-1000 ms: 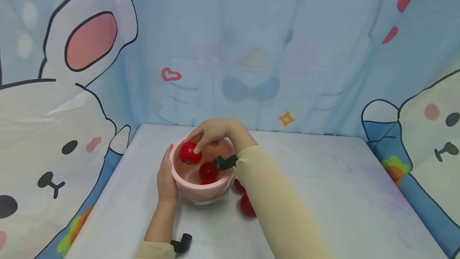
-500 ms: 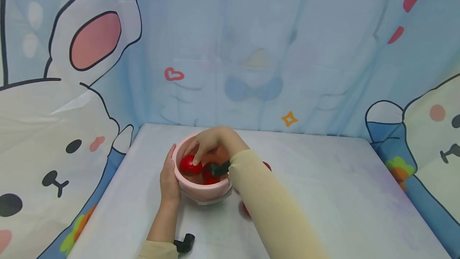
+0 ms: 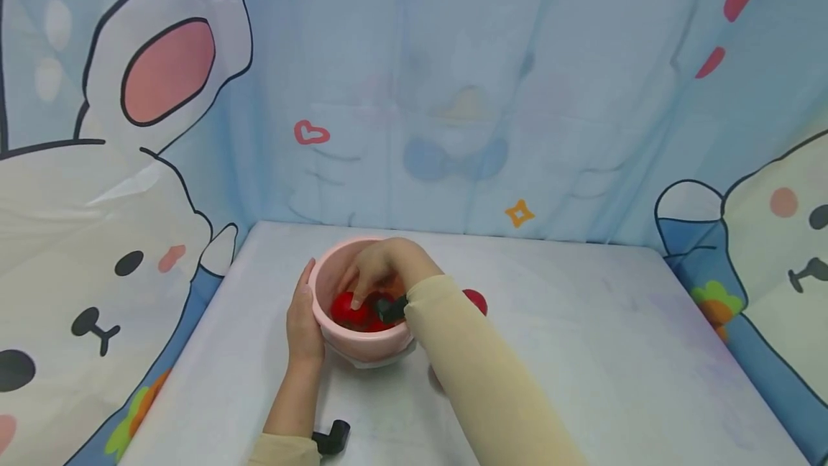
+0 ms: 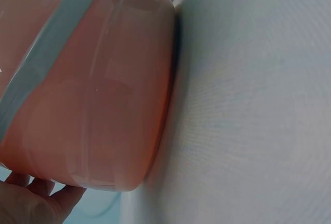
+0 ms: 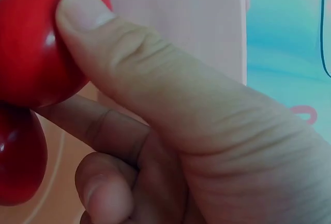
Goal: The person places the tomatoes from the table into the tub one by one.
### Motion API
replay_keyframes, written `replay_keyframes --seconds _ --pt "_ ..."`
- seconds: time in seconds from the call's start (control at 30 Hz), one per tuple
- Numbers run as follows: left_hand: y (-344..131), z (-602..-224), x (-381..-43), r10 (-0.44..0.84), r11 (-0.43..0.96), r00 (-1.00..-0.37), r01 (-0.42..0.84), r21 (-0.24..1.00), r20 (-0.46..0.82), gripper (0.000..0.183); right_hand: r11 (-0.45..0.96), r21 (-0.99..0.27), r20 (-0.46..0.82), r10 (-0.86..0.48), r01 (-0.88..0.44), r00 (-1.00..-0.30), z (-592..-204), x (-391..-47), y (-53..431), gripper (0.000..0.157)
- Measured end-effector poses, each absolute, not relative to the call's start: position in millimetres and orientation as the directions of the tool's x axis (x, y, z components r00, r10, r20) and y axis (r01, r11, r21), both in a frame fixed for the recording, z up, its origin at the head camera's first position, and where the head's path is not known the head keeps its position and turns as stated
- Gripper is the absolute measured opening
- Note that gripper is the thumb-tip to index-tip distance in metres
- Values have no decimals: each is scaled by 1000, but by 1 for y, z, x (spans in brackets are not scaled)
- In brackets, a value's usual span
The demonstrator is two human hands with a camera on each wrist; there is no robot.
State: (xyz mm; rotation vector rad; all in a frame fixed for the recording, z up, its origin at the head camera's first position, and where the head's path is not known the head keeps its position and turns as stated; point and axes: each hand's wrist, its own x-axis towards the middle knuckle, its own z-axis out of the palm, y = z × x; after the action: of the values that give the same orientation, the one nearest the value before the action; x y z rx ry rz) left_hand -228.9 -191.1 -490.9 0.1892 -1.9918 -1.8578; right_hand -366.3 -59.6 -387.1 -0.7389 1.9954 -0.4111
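A pink bowl stands on the table, with a pale grey band across its outside in the left wrist view. My left hand rests along the bowl's left side, fingers extended against the wall. Inside the bowl, my right hand pinches a red tomato between thumb and fingers, low near the bottom. Another tomato lies right beneath it, touching or nearly so. More red shows at the bowl's near inner side, partly hidden by the hand and the black wrist mount.
One tomato lies on the white table right of the bowl, partly behind the right sleeve. Cartoon-printed blue curtains close off the back and sides. A black mount sits at my left wrist.
My right hand has lowered the tomato from near the bowl's rim down to its bottom. The right forearm has shifted slightly left and nearer. The left hand keeps its place on the bowl.
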Motion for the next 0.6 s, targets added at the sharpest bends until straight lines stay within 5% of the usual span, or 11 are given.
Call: replay_keyframes --seconds 0.2,0.6 --pt "-190 -482 -224 -360 99 -912 172 980 197 45 789 -574 -680 -609 -221 -408 -390 -364 -59 40" --pt "-188 -476 -222 -363 109 -913 155 982 185 46 739 -599 -601 -669 -308 -437 -387 -360 -56 36"
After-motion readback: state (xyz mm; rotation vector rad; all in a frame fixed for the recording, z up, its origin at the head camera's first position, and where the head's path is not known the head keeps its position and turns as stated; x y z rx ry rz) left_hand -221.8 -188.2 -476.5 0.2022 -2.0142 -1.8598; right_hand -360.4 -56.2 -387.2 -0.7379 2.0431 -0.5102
